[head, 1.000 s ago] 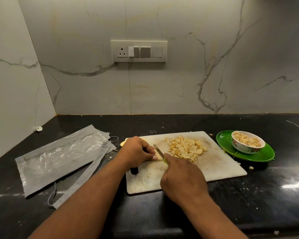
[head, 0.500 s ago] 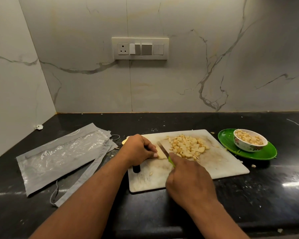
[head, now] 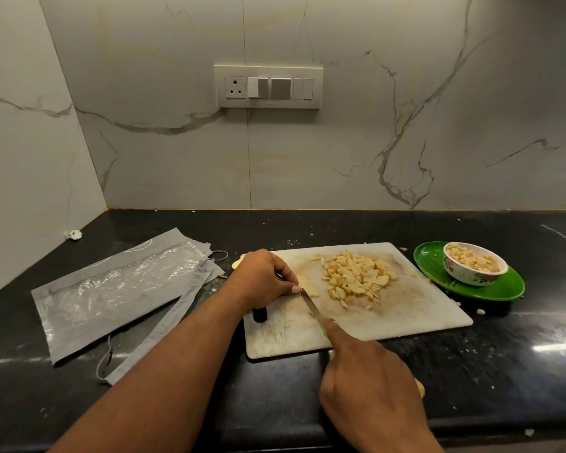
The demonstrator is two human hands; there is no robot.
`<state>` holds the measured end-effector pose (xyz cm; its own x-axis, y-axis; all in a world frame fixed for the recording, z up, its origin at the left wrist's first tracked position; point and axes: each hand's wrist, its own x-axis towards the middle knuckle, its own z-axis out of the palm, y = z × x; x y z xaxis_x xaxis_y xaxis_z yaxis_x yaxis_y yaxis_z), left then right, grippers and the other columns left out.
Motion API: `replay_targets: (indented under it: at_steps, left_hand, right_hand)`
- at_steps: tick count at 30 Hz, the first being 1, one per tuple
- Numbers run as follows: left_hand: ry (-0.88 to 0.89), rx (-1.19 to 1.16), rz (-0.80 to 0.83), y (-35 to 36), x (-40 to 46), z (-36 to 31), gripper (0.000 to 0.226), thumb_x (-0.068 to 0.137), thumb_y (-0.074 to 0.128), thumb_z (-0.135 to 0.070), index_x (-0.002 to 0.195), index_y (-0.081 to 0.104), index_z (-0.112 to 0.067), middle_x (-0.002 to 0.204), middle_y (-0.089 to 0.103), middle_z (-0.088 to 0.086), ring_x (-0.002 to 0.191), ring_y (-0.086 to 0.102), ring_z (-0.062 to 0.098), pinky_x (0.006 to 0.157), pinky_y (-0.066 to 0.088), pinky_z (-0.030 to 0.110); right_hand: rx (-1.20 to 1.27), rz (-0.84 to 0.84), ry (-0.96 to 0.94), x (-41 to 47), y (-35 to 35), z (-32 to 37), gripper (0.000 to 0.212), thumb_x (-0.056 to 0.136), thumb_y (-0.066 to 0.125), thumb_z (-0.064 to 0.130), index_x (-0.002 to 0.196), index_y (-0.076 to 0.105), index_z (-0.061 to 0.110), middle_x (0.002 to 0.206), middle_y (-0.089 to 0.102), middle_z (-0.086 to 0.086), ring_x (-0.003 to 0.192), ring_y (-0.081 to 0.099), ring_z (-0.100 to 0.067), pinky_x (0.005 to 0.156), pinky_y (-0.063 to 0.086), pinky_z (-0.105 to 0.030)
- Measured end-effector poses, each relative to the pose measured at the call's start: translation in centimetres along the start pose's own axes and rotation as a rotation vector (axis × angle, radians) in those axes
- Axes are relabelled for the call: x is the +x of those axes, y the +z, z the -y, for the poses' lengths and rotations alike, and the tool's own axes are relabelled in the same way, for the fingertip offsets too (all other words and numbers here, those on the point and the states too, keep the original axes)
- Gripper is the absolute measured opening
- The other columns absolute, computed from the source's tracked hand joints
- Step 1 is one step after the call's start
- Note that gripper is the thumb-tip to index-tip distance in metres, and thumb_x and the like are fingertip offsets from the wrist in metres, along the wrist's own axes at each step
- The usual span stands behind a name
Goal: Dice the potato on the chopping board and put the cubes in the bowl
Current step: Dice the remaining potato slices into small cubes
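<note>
The left hand [head: 263, 279] curls over the last potato piece [head: 307, 286] on the board [head: 406, 308], pinning it; the right hand [head: 370, 397] grips the knife [head: 312, 307], forefinger along its spine, blade just beside the left fingertips [head: 295, 289]. The piece looks small, so a slip could nick a finger; it may also skid on the wet board. The cube pile [head: 356, 279] sits mid-board; a careless sweep toward the bowl [head: 471, 276] could scatter cubes onto the counter [head: 504, 354].

I see a black counter [head: 406, 371]: white chopping board [head: 422, 308] centre, green plate [head: 490, 291] to its right, grey plastic pouch [head: 118, 289] left, potato crumbs [head: 480, 311] scattered.
</note>
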<state>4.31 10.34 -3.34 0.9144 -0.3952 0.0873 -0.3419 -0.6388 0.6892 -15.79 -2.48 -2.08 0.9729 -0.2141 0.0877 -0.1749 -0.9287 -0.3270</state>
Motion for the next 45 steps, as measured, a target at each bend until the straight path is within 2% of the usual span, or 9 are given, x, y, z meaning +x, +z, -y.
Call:
replay_targets:
  at_steps: [5, 10, 19, 23, 29, 35, 37, 41, 45]
  left_hand:
    - [-0.003, -0.025, -0.030, 0.2, -0.7, 0.1, 0.003, 0.089, 0.082, -0.025, 0.086, 0.084, -0.026, 0.084, 0.078, -0.011, 0.083, 0.070, 0.007, 0.082, 0.059, 0.029]
    - [-0.049, -0.270, -0.270, 0.2, -0.7, 0.5, 0.012, 0.096, 0.072, -0.021, 0.088, 0.081, -0.021, 0.079, 0.078, -0.007, 0.080, 0.075, 0.009, 0.085, 0.061, 0.038]
    - [-0.096, -0.308, -0.391, -0.4, -0.5, 0.7, 0.014, 0.099, 0.069, -0.022, 0.087, 0.077, -0.026, 0.079, 0.075, -0.009, 0.072, 0.069, 0.002, 0.067, 0.050, 0.021]
    - [-0.120, -0.305, -0.385, -0.8, -0.7, 0.8, 0.010, 0.099, 0.069, -0.026, 0.093, 0.077, -0.026, 0.085, 0.075, -0.007, 0.079, 0.070, 0.006, 0.078, 0.059, 0.030]
    - [-0.173, -0.225, -0.568, -2.7, -0.9, 1.1, 0.011, 0.100, 0.068, -0.023, 0.107, 0.077, -0.022, 0.099, 0.073, -0.006, 0.094, 0.066, 0.010, 0.082, 0.055, 0.029]
    - [-0.358, -0.011, -0.435, -3.6, -0.4, 2.2, 0.018, 0.096, 0.073, -0.033, 0.113, 0.075, -0.028, 0.108, 0.073, -0.004, 0.096, 0.063, 0.014, 0.082, 0.052, 0.033]
    - [-0.377, 0.023, -0.430, -3.8, -0.2, 2.4, 0.019, 0.096, 0.073, -0.035, 0.113, 0.075, -0.028, 0.109, 0.073, -0.004, 0.095, 0.062, 0.014, 0.081, 0.051, 0.033]
    - [-0.369, 0.104, -0.334, -3.8, -0.3, 2.3, 0.037, 0.093, 0.076, -0.041, 0.126, 0.071, -0.027, 0.116, 0.072, -0.004, 0.099, 0.062, 0.014, 0.084, 0.053, 0.034]
    - [-0.362, 0.169, -0.203, -3.7, -0.4, 2.0, 0.053, 0.092, 0.076, -0.043, 0.140, 0.063, -0.026, 0.131, 0.069, 0.000, 0.113, 0.064, 0.019, 0.096, 0.053, 0.037]
  right_hand:
    - [0.043, -0.122, -0.014, 0.6, -0.1, 0.2, 0.063, 0.096, 0.036, 0.030, 0.157, 0.022, 0.034, 0.098, 0.065, 0.005, 0.085, 0.059, -0.016, 0.071, 0.043, -0.033]
    - [0.063, -0.114, -0.035, 2.2, 2.1, 2.1, 0.064, 0.095, 0.036, 0.026, 0.157, 0.021, 0.030, 0.102, 0.065, 0.000, 0.084, 0.058, -0.020, 0.067, 0.039, -0.033]
    - [-0.030, -0.048, -0.016, 3.0, 2.2, 0.6, 0.067, 0.093, 0.036, 0.022, 0.157, 0.021, 0.033, 0.110, 0.064, -0.005, 0.096, 0.061, -0.027, 0.073, 0.043, -0.036]
    - [-0.030, -0.096, 0.088, 2.9, 1.2, -1.8, 0.067, 0.091, 0.036, 0.021, 0.156, 0.024, 0.034, 0.108, 0.066, -0.002, 0.095, 0.062, -0.024, 0.080, 0.048, -0.038]
    - [0.015, -0.146, -0.080, 3.6, 2.3, 0.1, 0.065, 0.094, 0.035, 0.025, 0.157, 0.024, 0.032, 0.100, 0.064, -0.001, 0.084, 0.059, -0.021, 0.069, 0.043, -0.034]
    - [-0.050, -0.096, -0.013, 5.3, 1.7, -1.6, 0.066, 0.092, 0.035, 0.021, 0.157, 0.026, 0.032, 0.127, 0.062, -0.004, 0.107, 0.059, -0.026, 0.088, 0.046, -0.039]
    - [-0.051, -0.126, 0.047, 5.4, 1.0, -3.1, 0.065, 0.092, 0.035, 0.021, 0.156, 0.028, 0.034, 0.122, 0.064, -0.004, 0.103, 0.060, -0.027, 0.083, 0.046, -0.038]
    - [-0.022, -0.193, 0.027, 4.9, 1.2, -3.6, 0.063, 0.094, 0.034, 0.022, 0.155, 0.027, 0.034, 0.092, 0.062, 0.000, 0.080, 0.058, -0.022, 0.068, 0.043, -0.035]
    - [-0.006, -0.220, -0.043, 4.8, 1.8, -3.3, 0.059, 0.096, 0.034, 0.024, 0.154, 0.031, 0.032, 0.105, 0.067, -0.001, 0.086, 0.062, -0.022, 0.070, 0.044, -0.035]
